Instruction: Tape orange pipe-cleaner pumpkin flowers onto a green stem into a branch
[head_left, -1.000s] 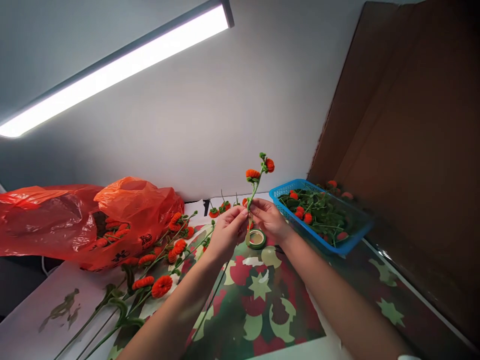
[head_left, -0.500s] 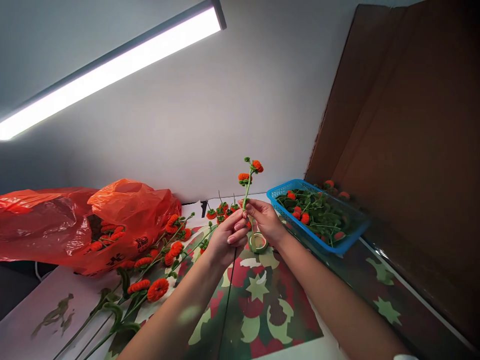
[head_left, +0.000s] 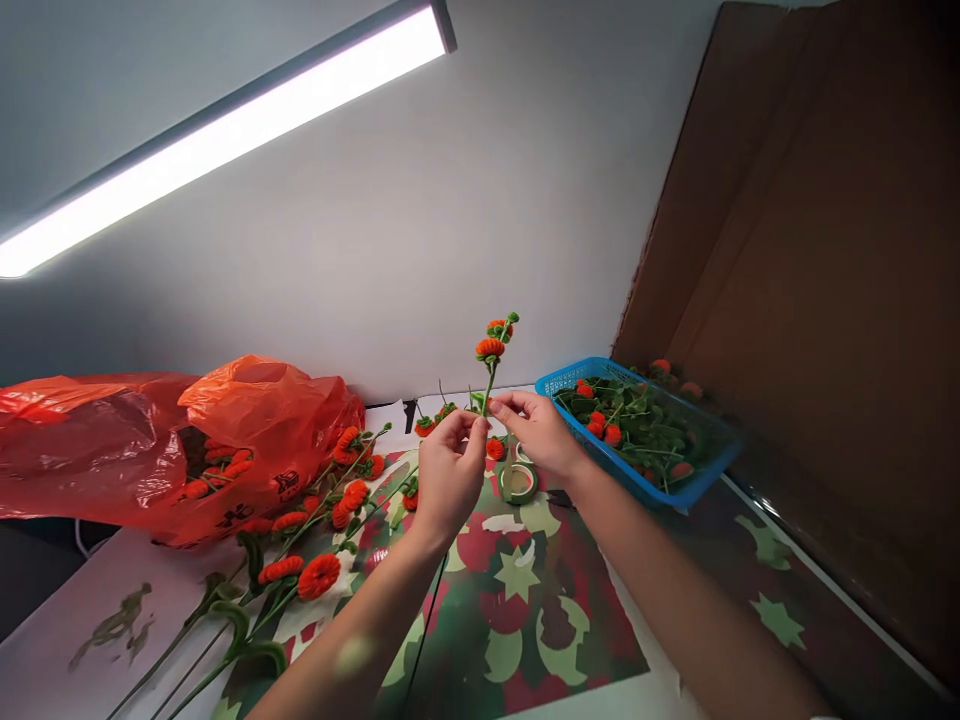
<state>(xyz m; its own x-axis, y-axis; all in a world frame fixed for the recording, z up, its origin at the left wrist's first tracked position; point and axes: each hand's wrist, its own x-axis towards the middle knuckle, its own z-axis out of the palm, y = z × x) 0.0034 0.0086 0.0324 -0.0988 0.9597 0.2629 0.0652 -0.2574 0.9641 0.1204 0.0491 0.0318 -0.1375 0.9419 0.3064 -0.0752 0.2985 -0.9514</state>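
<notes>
A thin green flower stem [head_left: 491,375] with small orange blooms at its top stands upright above the table. My left hand [head_left: 448,470] pinches it low down, fingers closed. My right hand [head_left: 538,432] pinches the same stem from the right, fingers closed. Just below my hands a roll of green floral tape [head_left: 517,483] lies on the patterned mat [head_left: 517,610]; a strip of tape seems to run up from it to the stem.
Several finished orange-flower stems [head_left: 300,560] lie on the left. An orange plastic bag [head_left: 172,440] with more blooms sits behind them. A blue basket [head_left: 694,490] of orange buds and green leaves stands at right, against a brown cardboard panel [head_left: 825,300].
The stem has turned in my fingers, so its blooms now lean the other way. My left hand has shifted its pinch a little higher.
</notes>
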